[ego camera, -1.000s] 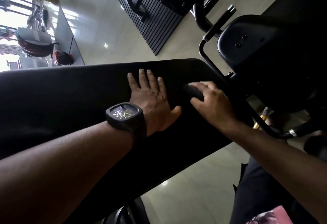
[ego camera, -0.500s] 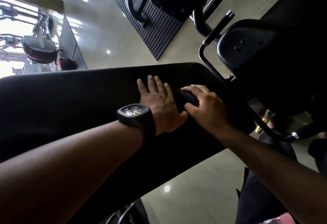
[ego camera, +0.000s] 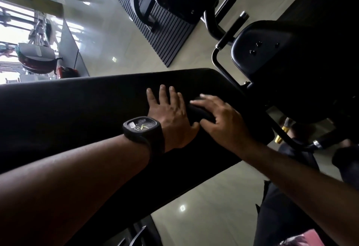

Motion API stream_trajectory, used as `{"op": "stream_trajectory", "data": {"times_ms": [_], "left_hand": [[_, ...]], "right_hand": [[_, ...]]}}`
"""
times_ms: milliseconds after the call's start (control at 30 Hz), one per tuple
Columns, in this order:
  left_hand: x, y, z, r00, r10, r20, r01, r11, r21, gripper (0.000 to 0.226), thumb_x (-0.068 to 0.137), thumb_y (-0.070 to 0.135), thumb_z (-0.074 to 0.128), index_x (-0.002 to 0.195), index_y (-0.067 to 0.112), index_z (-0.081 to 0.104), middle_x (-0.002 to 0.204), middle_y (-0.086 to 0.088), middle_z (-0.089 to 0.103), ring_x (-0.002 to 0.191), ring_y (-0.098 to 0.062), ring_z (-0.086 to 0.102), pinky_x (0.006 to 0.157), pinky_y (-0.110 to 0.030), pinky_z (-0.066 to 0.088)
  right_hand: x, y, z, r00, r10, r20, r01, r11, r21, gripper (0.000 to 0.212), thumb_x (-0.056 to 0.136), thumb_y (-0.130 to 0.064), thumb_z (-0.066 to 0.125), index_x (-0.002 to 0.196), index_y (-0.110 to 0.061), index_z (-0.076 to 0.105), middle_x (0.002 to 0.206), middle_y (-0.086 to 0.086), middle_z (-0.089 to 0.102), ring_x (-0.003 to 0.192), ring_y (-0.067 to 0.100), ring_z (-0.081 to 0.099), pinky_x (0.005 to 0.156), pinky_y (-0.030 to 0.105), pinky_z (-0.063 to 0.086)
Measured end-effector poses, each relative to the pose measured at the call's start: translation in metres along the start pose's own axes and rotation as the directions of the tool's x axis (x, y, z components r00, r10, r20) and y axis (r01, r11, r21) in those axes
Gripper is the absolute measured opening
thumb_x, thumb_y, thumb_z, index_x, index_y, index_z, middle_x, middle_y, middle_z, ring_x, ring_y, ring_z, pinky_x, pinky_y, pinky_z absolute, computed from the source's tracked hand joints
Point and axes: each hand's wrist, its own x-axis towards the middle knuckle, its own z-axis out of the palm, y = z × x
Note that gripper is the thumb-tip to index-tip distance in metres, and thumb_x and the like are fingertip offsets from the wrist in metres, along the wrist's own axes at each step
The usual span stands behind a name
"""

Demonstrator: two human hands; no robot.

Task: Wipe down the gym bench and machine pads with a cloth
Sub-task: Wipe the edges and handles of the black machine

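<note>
Where the head view looks down along both forearms, the left hand (ego camera: pixel 171 117), wearing a black wristwatch (ego camera: pixel 142 129), lies flat with fingers spread on the black bench pad (ego camera: pixel 77 113), probably to brace the body. Just beside it, the right hand (ego camera: pixel 223 123) curls round a bunched dark cloth (ego camera: pixel 198 112), pressing it onto the pad near its far end for wiping. A machine pad (ego camera: pixel 272 51) stands beyond, to the right
</note>
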Motion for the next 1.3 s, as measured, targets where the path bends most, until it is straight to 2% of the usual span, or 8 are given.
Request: {"op": "stream_trajectory", "data": {"times_ms": [233,367,500,700,800,900,1100,1300], "left_hand": [[0.0,0.002,0.0,1.0,0.017,0.016,-0.017,1.0,0.022,0.098,0.095,0.075,0.023,0.162,0.008,-0.002,0.168,-0.021,-0.009,0.154,-0.043,-0.014,0.119,-0.068,-0.007],[0.0,0.005,0.001,0.998,0.065,0.014,-0.065,0.998,0.014,0.1,0.094,0.077,0.021,0.162,0.009,-0.003,0.168,-0.02,-0.009,0.154,-0.041,-0.014,0.12,-0.067,-0.006],[0.0,0.006,0.003,0.998,0.06,0.006,-0.06,0.998,0.004,0.1,0.093,0.078,0.021,0.162,0.01,-0.003,0.169,-0.019,-0.009,0.154,-0.04,-0.015,0.12,-0.066,-0.006],[0.0,0.005,0.003,0.997,0.071,0.017,-0.071,0.997,0.023,0.102,0.091,0.08,0.022,0.162,0.011,-0.003,0.168,-0.02,-0.011,0.154,-0.041,-0.016,0.12,-0.067,-0.005],[0.001,0.014,0.002,0.998,0.061,0.027,-0.061,0.998,0.029,0.102,0.092,0.08,0.022,0.162,0.01,-0.003,0.168,-0.021,-0.011,0.153,-0.043,-0.015,0.119,-0.068,-0.006],[0.004,0.02,0.001,0.999,0.045,0.028,-0.046,0.998,0.037,0.101,0.093,0.079,0.02,0.162,0.01,-0.004,0.168,-0.019,-0.011,0.154,-0.041,-0.015,0.119,-0.068,-0.005],[0.006,0.018,0.006,0.999,0.047,0.015,-0.047,0.998,0.034,0.104,0.089,0.083,0.022,0.162,0.012,-0.002,0.169,-0.018,-0.009,0.154,-0.04,-0.014,0.12,-0.068,-0.005],[0.005,0.017,0.005,0.999,0.044,-0.011,-0.044,0.999,0.015,0.104,0.088,0.084,0.018,0.162,0.013,0.0,0.17,-0.016,-0.007,0.155,-0.037,-0.012,0.121,-0.066,-0.004]], "right_hand": [[0.006,0.042,-0.002,0.957,0.278,-0.077,-0.286,0.951,-0.12,0.051,0.09,-0.04,0.056,0.141,-0.036,0.056,0.145,0.002,0.048,0.12,0.032,0.056,0.101,0.041,0.049],[-0.034,0.012,0.005,0.982,0.113,-0.152,-0.116,0.993,-0.01,0.051,0.086,-0.033,0.061,0.137,-0.035,0.062,0.138,-0.005,0.051,0.115,0.021,0.057,0.095,0.033,0.051],[-0.005,0.02,0.001,0.996,-0.001,-0.084,-0.002,0.999,-0.041,0.053,0.081,-0.034,0.057,0.134,-0.038,0.058,0.137,-0.011,0.057,0.11,0.022,0.061,0.095,0.036,0.051],[-0.035,0.06,-0.001,0.923,0.346,-0.17,-0.368,0.922,-0.122,0.05,0.092,-0.035,0.061,0.142,-0.033,0.055,0.151,-0.002,0.046,0.123,0.031,0.053,0.089,0.027,0.04],[-0.052,0.028,0.006,0.957,0.235,-0.171,-0.251,0.965,-0.079,0.054,0.089,-0.035,0.059,0.144,-0.034,0.055,0.156,-0.003,0.042,0.127,0.028,0.048,0.093,0.023,0.034],[-0.034,0.017,0.005,0.993,0.062,-0.103,-0.071,0.994,-0.086,0.059,0.084,-0.038,0.052,0.142,-0.038,0.056,0.154,-0.006,0.045,0.124,0.025,0.051,0.098,0.03,0.043],[-0.038,0.054,0.0,0.927,0.34,-0.161,-0.362,0.922,-0.135,0.054,0.096,-0.036,0.055,0.149,-0.032,0.048,0.155,0.0,0.04,0.127,0.031,0.048,0.087,0.026,0.036],[-0.027,0.022,0.0,0.993,0.075,-0.093,-0.082,0.994,-0.074,0.061,0.081,-0.038,0.051,0.143,-0.037,0.056,0.153,-0.005,0.046,0.124,0.025,0.05,0.101,0.031,0.042]]}}
